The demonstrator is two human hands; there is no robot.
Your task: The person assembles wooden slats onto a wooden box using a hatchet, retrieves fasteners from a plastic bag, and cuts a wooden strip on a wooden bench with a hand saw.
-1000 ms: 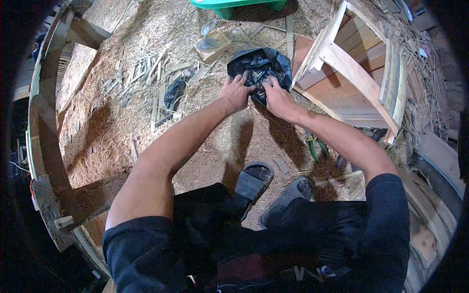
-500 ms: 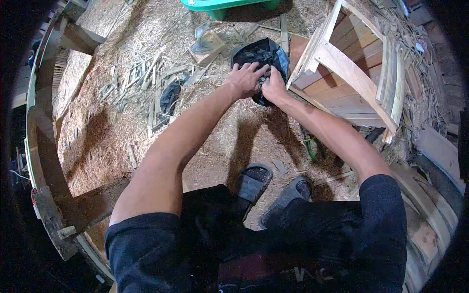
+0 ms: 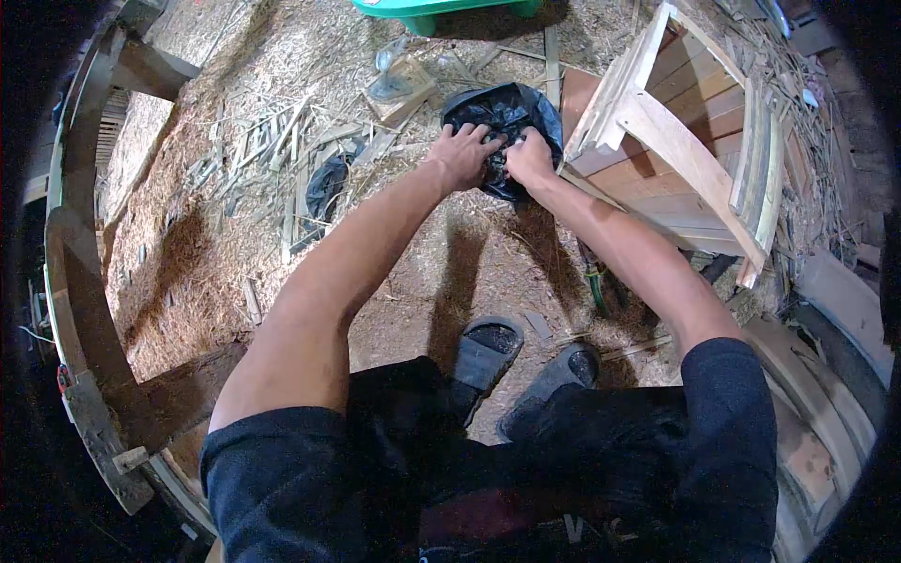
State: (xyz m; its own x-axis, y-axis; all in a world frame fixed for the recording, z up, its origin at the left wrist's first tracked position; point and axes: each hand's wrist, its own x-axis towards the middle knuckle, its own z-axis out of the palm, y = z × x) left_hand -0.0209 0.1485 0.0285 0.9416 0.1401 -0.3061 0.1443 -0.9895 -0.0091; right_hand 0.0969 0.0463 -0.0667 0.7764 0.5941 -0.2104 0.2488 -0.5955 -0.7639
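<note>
Left hand (image 3: 460, 158) lay loosely splayed on the black bag (image 3: 510, 105); right hand (image 3: 529, 158) had curled, hold unclear: handling continued.

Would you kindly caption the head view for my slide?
Left hand and right hand at a black bag, wood shavings strewn around.

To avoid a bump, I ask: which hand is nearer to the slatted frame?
Right: the right hand is at the bag, left of the slatted frame; the left hand is there too, farther left.
</note>
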